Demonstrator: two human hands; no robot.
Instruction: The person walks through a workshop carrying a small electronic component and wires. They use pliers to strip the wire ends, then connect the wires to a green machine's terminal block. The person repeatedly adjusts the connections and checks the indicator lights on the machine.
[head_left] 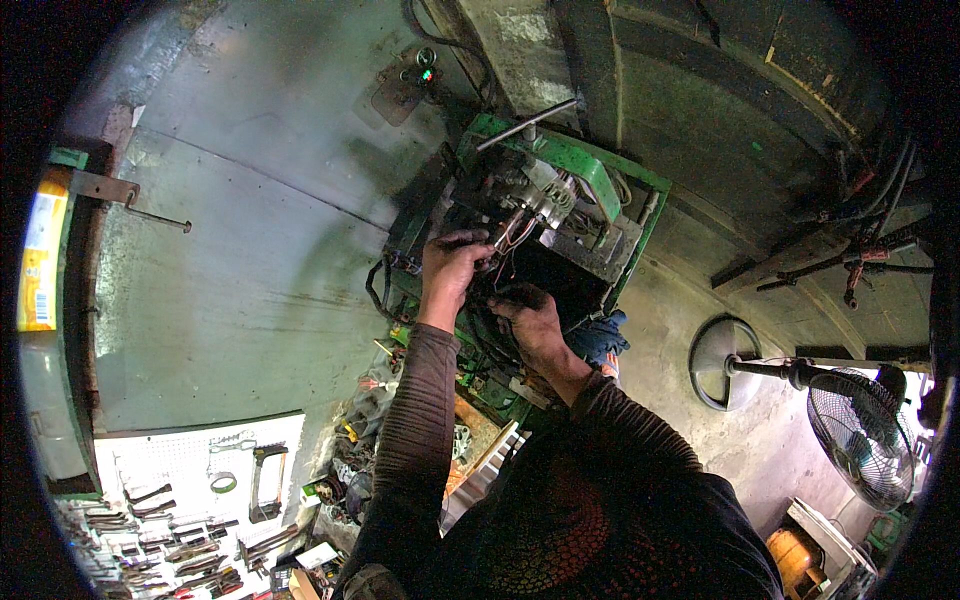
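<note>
Both of my hands are inside the open top of a green-framed machine (590, 180). My left hand (452, 270) is closed, thumb and fingers pinching a slim silvery piece (507, 230) beside several thin reddish wires (518, 238). Just above it sits a grey metal block (550, 200) with rounded sections. To the right and lower, my right hand (532, 318) has its fingers drawn together near the lower ends of the wires. Whatever lies between those darkened fingertips is too small to tell. A metal T-shaped bar (527, 125) stands at the machine's far side.
A pedestal fan (860, 435) with a round base stands at the right. Tools hang on a white pegboard (200, 500) at the lower left. Dark blue cloth (600, 338) lies by my right wrist. Cables (375, 290) loop at the machine's left edge.
</note>
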